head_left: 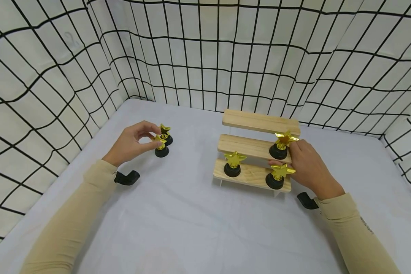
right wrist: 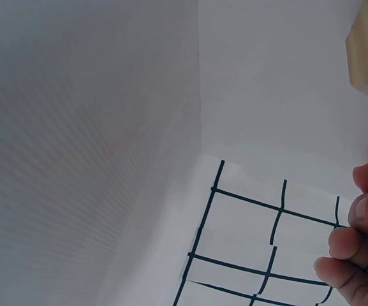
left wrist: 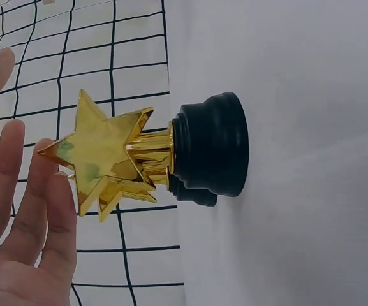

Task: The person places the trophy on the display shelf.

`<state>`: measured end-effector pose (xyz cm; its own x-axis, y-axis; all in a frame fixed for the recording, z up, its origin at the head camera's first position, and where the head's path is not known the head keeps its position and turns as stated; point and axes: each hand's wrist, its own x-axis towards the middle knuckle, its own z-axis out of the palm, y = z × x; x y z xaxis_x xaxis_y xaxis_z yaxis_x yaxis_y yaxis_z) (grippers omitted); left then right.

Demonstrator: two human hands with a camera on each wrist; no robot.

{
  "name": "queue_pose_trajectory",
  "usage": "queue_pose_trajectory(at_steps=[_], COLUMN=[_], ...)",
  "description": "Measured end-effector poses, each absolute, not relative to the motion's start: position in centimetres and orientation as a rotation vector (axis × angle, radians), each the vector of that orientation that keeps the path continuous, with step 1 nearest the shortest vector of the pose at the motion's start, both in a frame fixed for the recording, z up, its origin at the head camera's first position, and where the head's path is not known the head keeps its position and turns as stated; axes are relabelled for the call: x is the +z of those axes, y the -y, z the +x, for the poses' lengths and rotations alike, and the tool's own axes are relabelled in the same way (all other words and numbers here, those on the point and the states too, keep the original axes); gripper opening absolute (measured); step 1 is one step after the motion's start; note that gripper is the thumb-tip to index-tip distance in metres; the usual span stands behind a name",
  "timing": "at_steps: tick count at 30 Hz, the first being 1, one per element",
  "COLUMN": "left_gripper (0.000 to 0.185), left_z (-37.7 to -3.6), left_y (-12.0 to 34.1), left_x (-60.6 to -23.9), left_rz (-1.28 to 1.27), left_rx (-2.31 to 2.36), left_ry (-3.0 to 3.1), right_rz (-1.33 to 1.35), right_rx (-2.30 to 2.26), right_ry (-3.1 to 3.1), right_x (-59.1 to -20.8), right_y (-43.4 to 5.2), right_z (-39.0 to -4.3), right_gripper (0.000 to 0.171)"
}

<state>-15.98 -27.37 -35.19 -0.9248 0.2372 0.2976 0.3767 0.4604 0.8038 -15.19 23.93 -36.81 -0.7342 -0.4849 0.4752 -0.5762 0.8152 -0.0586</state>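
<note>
My left hand [head_left: 132,141] is around the top of a gold star trophy [left wrist: 104,150] with a black base, which stands upright on the table. In the left wrist view the thumb is apart from the star, while the fingers [left wrist: 27,204] are near its tip. Just behind it stands a second star trophy [head_left: 166,137], mostly hidden in the left wrist view. My right hand [head_left: 309,165] grips the right end of the three-step wooden shelf [head_left: 243,146] at its middle step. One star trophy [head_left: 279,147] stands on that step, next to the right fingers.
On the lowest step stand two more star trophies, one at the left [head_left: 232,167] and one at the right [head_left: 276,179]. The top step [head_left: 260,121] lies behind. A white cloth covers the table [head_left: 178,220], and white walls with a black grid [head_left: 208,57] enclose it.
</note>
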Motion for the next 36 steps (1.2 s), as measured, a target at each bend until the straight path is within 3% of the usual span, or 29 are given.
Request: queue_pose_trajectory(at_steps=[3,10,16,36], left_gripper=[0.037,0.037,0.040,0.049], left_z=[-16.2,-16.2,-16.0,-16.9], left_y=[27.6,27.9,28.2,29.4], left_x=[-35.7,-36.4,-36.7,-38.5], left_rz=[-0.559,-0.478,-0.432,-0.406], left_rx=[-1.483,-1.456,-1.488,-1.635], left_ry=[2.525,2.542,2.560,2.537], right_rz=[0.799,0.780,0.821,0.754], right_rx=[0.265,0.324,0.314,0.285], right_ry=[2.532,2.563,2.528,2.595], right_x=[-36.8,-36.8,-36.9,-36.8], right_y=[-23.9,-23.7,-23.6,-23.7], right_z=[-15.1,-15.0,-15.1,-14.7], right_gripper=[0.095,0.076,0.090,0.075])
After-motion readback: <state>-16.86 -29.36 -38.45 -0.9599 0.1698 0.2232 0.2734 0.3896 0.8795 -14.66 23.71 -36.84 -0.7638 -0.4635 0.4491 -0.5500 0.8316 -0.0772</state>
